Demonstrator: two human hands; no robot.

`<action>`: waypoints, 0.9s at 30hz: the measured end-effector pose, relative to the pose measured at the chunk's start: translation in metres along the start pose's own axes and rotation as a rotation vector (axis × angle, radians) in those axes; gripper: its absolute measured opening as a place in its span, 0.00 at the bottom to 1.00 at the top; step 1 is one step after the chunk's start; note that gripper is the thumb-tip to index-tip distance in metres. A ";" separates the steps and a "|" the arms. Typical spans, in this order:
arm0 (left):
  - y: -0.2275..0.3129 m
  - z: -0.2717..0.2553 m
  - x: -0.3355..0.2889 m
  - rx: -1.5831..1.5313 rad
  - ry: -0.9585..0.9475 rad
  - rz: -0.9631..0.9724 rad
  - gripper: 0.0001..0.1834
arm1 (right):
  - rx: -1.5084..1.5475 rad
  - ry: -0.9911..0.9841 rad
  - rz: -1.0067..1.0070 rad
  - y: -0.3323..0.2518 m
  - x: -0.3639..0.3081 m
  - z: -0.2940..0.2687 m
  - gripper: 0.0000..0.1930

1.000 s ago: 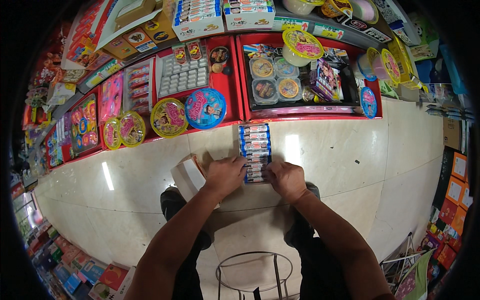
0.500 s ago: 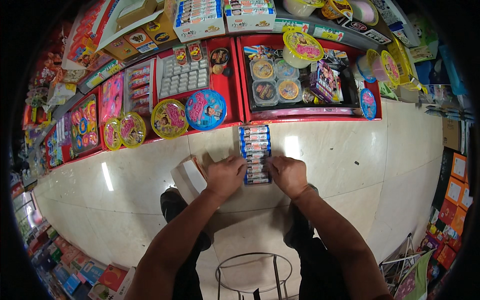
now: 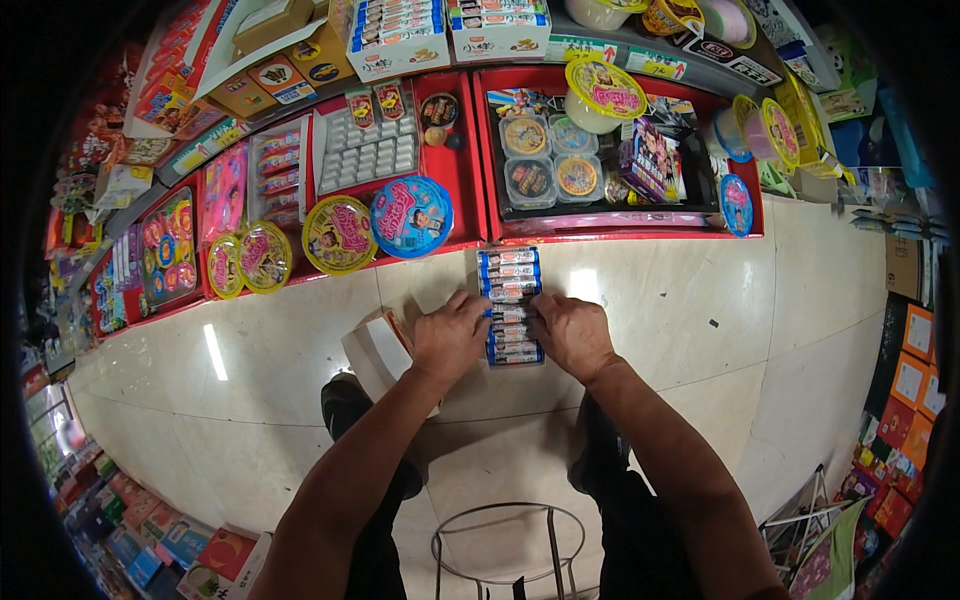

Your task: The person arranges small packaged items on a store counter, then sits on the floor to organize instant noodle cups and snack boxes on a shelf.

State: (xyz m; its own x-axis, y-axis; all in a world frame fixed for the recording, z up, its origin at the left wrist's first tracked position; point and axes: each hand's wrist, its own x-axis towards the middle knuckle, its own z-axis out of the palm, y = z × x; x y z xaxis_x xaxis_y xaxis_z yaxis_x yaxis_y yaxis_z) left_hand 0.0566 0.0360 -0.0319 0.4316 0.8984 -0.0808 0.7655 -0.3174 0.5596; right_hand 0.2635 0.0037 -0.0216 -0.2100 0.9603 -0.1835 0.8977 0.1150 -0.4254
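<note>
Your left hand (image 3: 452, 335) and right hand (image 3: 570, 335), fingers closed on row of blue candy rolls (image 3: 510, 300) on floor (image 3: 660, 300) by red display tray (image 3: 470, 215). Rolls probably light, slippery, loose; grip both ends.

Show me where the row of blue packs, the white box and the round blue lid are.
row of blue packs (image 3: 508, 277): head view, on the upper packs clear of the hands.
white box (image 3: 376, 350): head view, on its white top face left of the left hand.
round blue lid (image 3: 411, 216): head view, on its middle.
</note>
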 end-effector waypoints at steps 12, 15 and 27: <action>-0.002 -0.002 0.000 -0.123 0.011 -0.002 0.11 | 0.097 0.091 -0.050 0.007 0.004 -0.013 0.08; 0.000 -0.002 0.005 -0.064 0.006 -0.046 0.11 | 0.081 0.156 -0.020 0.007 0.006 -0.013 0.08; 0.002 0.003 0.012 0.015 -0.001 -0.035 0.09 | 0.032 0.065 0.059 0.000 0.017 -0.008 0.09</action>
State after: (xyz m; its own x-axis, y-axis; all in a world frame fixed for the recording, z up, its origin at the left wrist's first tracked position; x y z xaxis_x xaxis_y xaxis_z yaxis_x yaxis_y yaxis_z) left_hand 0.0645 0.0453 -0.0339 0.4048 0.9088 -0.1008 0.7874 -0.2905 0.5437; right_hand 0.2634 0.0217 -0.0173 -0.1308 0.9798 -0.1511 0.8945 0.0509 -0.4442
